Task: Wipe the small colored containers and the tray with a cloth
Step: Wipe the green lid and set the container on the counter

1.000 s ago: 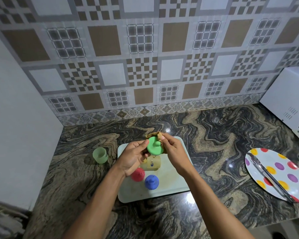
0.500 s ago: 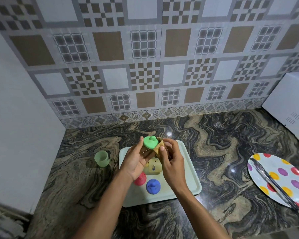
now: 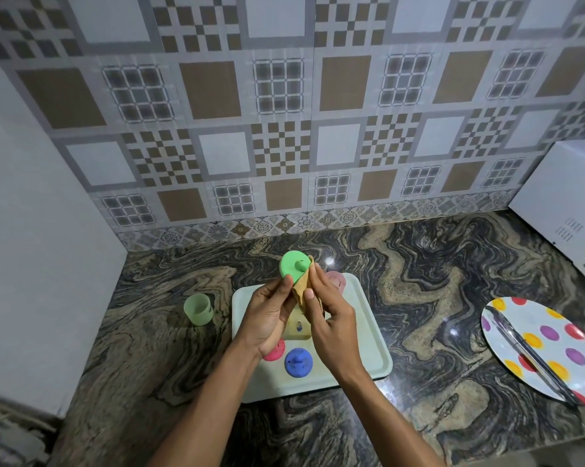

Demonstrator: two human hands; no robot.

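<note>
Lifted higher than before, the green lid sits pinched in our left hand, above the tray. Left of the grip, a green cup stands open, contents unclear. Our right hand pinches the cloth against the lid.

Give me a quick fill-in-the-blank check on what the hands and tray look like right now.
1. The left hand holds up a ____ lid.
2. The right hand presses a tan ____ against that lid.
3. The pale green cup stands on the counter, ____ the tray.
4. The blue lid lies ____ the tray.

Missing: green; cloth; outside; on
</note>
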